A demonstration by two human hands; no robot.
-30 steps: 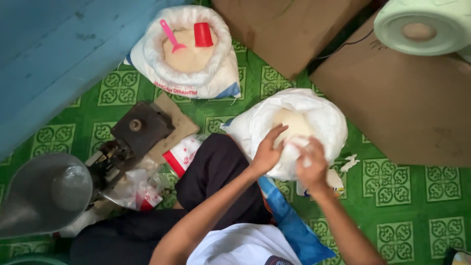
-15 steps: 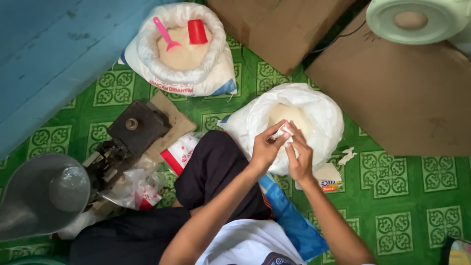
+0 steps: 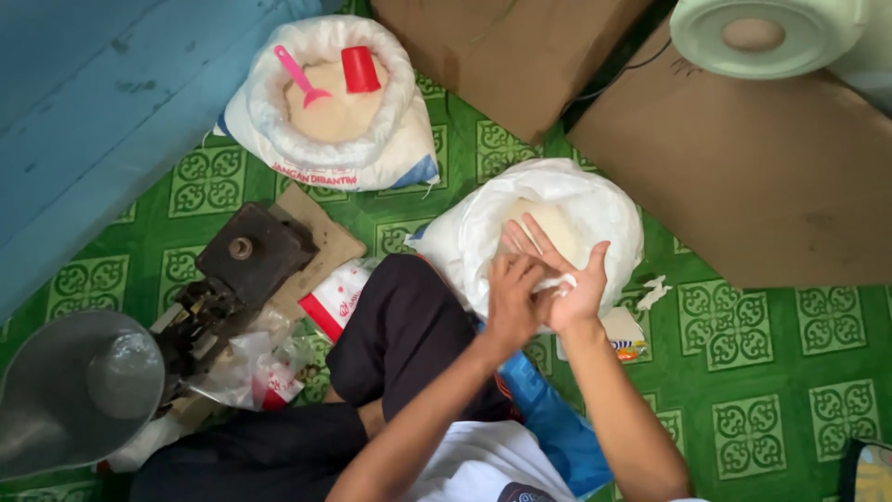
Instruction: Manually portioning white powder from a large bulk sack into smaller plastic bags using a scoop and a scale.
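Our left hand (image 3: pixel 514 302) and right hand (image 3: pixel 571 288) meet just above the near white sack (image 3: pixel 595 214), fingers pressed together, pinching a small bit of white plastic (image 3: pixel 563 282) between them; we can't tell exactly what it is. The sack sits open in front of our knee (image 3: pixel 400 325), pale grain showing inside. We judge we're separating or opening a thin bag. Next move needs a firm pinch w/ both thumbs, pulling the layers apart. Farther out: second sack w/ pink scoop (image 3: pixel 299 76) and red cup (image 3: pixel 360 69).
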